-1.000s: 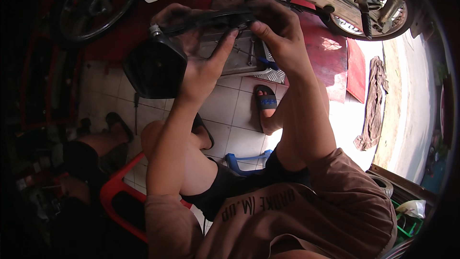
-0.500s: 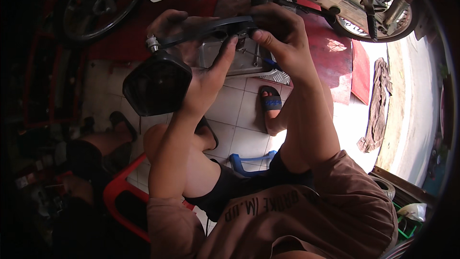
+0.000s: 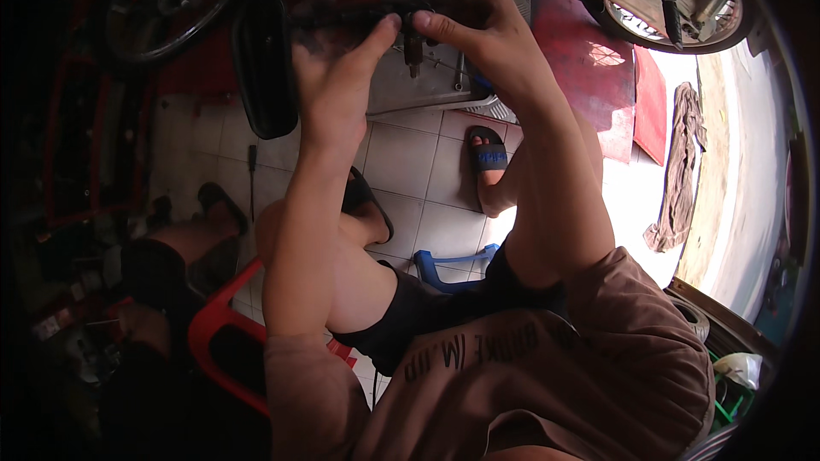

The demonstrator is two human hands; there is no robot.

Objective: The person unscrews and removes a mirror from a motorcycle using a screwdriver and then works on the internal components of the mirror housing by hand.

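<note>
Metal tray [image 3: 431,92] beyond our sandals [image 3: 490,156] holds a wrench [image 3: 460,77], lying toward the tray's right edge; at the lower right, a green basket [image 3: 741,401] has a white plastic bag [image 3: 740,370] at its top edge, and we cannot tell whether the bag sits inside; our left hand [image 3: 335,85] and right hand [image 3: 489,30] hold the motorcycle mirror [image 3: 266,60] in the air, its black head beside our left wrist; both thumbs press on the dark stem [image 3: 363,12], tips near each other, with the fingers clamped behind it, partly hidden and the left ones blurred; a short, dark end piece [image 3: 414,55] hangs below the thumbs, over the tray; since half a second ago, the mirror head has turned from broad to narrow and risen, standing nearly upright.
</note>
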